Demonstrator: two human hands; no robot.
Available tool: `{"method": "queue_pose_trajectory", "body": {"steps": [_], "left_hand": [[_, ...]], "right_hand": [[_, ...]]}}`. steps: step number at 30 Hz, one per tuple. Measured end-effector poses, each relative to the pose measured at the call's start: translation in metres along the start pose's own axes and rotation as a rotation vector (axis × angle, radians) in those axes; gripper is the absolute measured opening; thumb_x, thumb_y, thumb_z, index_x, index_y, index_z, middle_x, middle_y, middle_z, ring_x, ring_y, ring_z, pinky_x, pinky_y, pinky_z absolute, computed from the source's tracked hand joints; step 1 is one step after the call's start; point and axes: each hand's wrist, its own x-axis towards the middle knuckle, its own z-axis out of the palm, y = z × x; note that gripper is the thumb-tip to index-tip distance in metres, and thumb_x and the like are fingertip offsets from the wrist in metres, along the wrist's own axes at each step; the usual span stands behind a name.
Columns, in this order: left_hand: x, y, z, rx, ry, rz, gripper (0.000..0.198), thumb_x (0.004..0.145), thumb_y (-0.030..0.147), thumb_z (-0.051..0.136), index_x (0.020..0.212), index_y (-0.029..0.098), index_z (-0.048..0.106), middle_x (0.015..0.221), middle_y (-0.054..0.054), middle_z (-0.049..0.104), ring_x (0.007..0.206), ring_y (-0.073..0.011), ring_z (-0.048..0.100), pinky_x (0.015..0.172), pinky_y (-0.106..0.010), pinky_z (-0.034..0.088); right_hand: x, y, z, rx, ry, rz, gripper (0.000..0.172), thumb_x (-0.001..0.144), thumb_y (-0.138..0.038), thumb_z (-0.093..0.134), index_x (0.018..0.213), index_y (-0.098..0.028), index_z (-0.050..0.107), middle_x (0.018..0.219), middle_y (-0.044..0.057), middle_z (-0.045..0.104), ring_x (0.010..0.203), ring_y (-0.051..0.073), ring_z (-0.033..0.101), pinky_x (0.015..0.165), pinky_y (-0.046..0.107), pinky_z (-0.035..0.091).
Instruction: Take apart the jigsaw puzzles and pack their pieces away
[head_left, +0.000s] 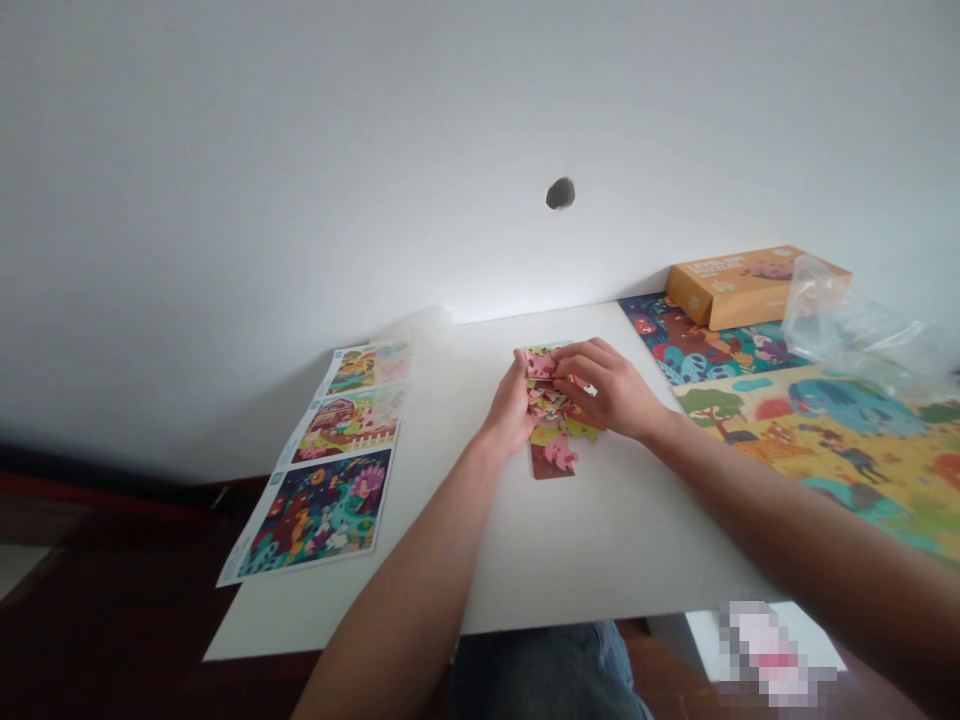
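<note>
In the head view my left hand (511, 408) is closed around the left side of a pile of jigsaw puzzle pieces (549, 402). My right hand (611, 385) grips a pink puzzle piece (541, 363) at the top of that pile, its fingertips pressed on the edge. Below my hands a brown, green and pink puzzle piece (555, 458) lies flat on the white table (600, 530). Part of the pile is hidden behind my fingers.
On the left lies a sheet with puzzle pictures (322, 500), partly covered by clear plastic (427, 340). At right are assembled puzzles (825, 450), an orange puzzle box (750, 285) and a crumpled plastic bag (847, 325). A white wall (375, 150) stands behind.
</note>
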Motion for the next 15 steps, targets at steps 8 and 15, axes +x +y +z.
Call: {"method": "queue_pose_trajectory", "body": {"steps": [8, 15], "left_hand": [[-0.005, 0.005, 0.006, 0.027, 0.111, 0.148, 0.034, 0.069, 0.033, 0.080, 0.095, 0.020, 0.061, 0.085, -0.001, 0.067, 0.076, -0.0164, 0.066, 0.067, -0.027, 0.051], [0.007, 0.010, -0.007, -0.049, 0.302, 0.282, 0.027, 0.071, 0.029, 0.075, 0.086, 0.019, 0.055, 0.077, 0.002, 0.062, 0.068, -0.0123, 0.063, 0.064, -0.025, 0.050]], "right_hand": [[-0.003, 0.000, -0.007, 0.049, -0.082, 0.074, 0.049, 0.085, -0.043, 0.066, 0.126, -0.020, 0.053, 0.118, 0.014, 0.060, 0.109, 0.029, 0.054, 0.094, 0.044, 0.046], [-0.016, 0.021, -0.009, -0.027, -0.549, 0.044, 0.070, 0.075, -0.052, 0.073, 0.137, -0.027, 0.053, 0.143, 0.012, 0.047, 0.127, 0.032, 0.048, 0.106, 0.047, 0.038]]}}
